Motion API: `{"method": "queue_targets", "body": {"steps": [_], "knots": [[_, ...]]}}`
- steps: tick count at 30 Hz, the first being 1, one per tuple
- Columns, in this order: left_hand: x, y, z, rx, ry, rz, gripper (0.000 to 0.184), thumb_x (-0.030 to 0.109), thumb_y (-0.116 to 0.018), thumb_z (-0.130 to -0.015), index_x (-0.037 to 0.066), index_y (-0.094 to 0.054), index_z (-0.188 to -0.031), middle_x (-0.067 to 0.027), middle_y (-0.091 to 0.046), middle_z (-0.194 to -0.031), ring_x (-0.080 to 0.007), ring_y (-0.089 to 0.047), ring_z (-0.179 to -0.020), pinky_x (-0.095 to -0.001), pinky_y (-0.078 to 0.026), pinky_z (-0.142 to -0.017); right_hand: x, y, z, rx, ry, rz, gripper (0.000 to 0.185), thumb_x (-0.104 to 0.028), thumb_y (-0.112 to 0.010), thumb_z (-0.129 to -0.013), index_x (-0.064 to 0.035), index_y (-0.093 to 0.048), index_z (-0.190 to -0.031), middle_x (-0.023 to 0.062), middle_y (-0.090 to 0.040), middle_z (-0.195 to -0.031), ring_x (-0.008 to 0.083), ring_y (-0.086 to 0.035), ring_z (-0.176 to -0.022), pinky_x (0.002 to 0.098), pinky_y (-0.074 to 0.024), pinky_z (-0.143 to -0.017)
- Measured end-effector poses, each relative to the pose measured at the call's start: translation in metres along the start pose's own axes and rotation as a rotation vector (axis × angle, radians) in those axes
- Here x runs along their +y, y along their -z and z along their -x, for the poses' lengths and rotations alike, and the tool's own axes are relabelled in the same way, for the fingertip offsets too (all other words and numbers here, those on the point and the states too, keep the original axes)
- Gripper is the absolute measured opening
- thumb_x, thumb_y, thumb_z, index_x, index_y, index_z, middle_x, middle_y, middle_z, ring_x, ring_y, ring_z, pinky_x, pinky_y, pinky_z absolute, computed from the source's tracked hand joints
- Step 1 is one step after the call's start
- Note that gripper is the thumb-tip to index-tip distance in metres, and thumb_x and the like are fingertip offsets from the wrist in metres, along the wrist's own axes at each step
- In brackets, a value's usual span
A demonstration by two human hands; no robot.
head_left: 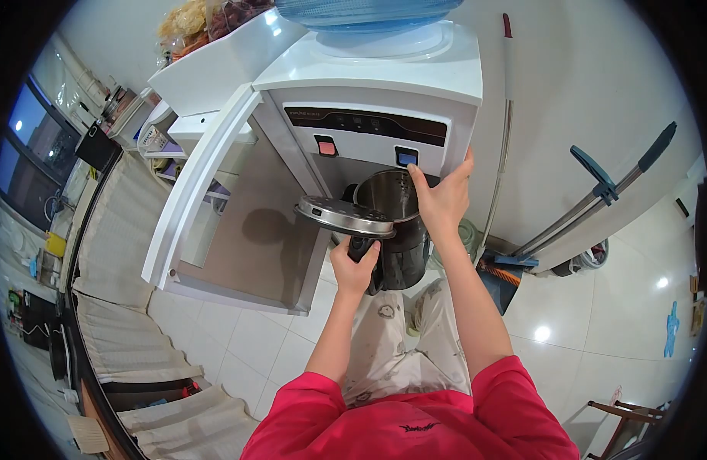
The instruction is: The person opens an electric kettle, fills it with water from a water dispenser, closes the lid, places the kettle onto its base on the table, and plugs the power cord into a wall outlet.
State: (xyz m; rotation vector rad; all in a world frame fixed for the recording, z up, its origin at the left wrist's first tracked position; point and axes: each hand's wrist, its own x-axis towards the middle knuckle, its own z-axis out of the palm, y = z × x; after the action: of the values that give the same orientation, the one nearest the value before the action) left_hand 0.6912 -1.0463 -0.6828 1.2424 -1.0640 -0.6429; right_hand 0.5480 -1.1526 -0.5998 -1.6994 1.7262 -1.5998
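Observation:
An electric kettle [403, 257] with a dark body and steel interior stands upright under the taps of a white water dispenser [460, 84]. Its round lid [346, 215] is tipped open toward me. My left hand [352, 270] is closed around the kettle's black handle, just below the lid. The thumb of my right hand [445, 201] touches the blue tap button [407, 157], while its fingers wrap round the dispenser's right side. Left of the blue button is a red one [326, 146]. The kettle's bottom and the water level inside cannot be made out.
The dispenser's door [208, 176] swings open to the left. A blue water bottle [369, 11] sits on top. At right, a broom and dustpan [503, 276] lean by the wall. A curtained counter [116, 284] runs along the left. Tiled floor [575, 314] lies below.

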Motion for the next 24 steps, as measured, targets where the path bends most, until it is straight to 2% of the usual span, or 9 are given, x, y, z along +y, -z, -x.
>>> {"method": "queue_targets", "body": {"steps": [4,6,9,24], "knots": [[0.0019,-0.0017,0.0002,0.004,-0.043,0.048,0.019,0.011,-0.071,-0.082,-0.005,-0.064,-0.089,-0.0014,-0.061,-0.066,-0.0074,-0.051,-0.060,-0.0255,-0.042,-0.056,0.0020,-0.0016,0.0000,0.008,0.016,-0.005,0.096,-0.032,-0.079,-0.076,-0.0003,-0.019,-0.144,0.0247,-0.045,-0.137,0.0426,-0.053,-0.117,0.0492,-0.0465,-0.091],[0.0075,-0.0017,0.0007,-0.028,0.025,0.063,0.018,0.011,-0.071,-0.082,-0.004,-0.064,-0.088,0.0004,-0.058,-0.063,-0.0055,-0.049,-0.056,-0.0240,-0.038,-0.051,0.0023,-0.0014,0.0002,0.002,0.014,-0.015,0.096,-0.032,-0.079,-0.076,-0.0003,-0.019,-0.144,0.0247,-0.045,-0.137,0.0426,-0.053,-0.117,0.0492,-0.0465,-0.091],[0.0055,-0.0042,0.0004,-0.019,0.009,0.082,0.016,0.011,-0.071,-0.083,-0.003,-0.064,-0.087,0.0014,-0.057,-0.061,-0.0044,-0.047,-0.052,-0.0229,-0.035,-0.048,0.0021,-0.0011,0.0000,-0.004,0.011,-0.023,0.096,-0.032,-0.078,-0.076,-0.0003,-0.019,-0.144,0.0247,-0.045,-0.137,0.0426,-0.053,-0.116,0.0491,-0.0465,-0.091],[0.0035,0.0005,-0.0027,-0.035,-0.022,0.119,0.015,0.010,-0.069,-0.084,-0.003,-0.063,-0.089,0.0010,-0.057,-0.062,-0.0051,-0.048,-0.053,-0.0226,-0.037,-0.049,0.0015,-0.0012,0.0002,-0.001,0.012,-0.021,0.096,-0.032,-0.078,-0.077,-0.0009,-0.018,-0.144,0.0265,-0.047,-0.133,0.0440,-0.054,-0.114,0.0501,-0.0466,-0.089]]}}
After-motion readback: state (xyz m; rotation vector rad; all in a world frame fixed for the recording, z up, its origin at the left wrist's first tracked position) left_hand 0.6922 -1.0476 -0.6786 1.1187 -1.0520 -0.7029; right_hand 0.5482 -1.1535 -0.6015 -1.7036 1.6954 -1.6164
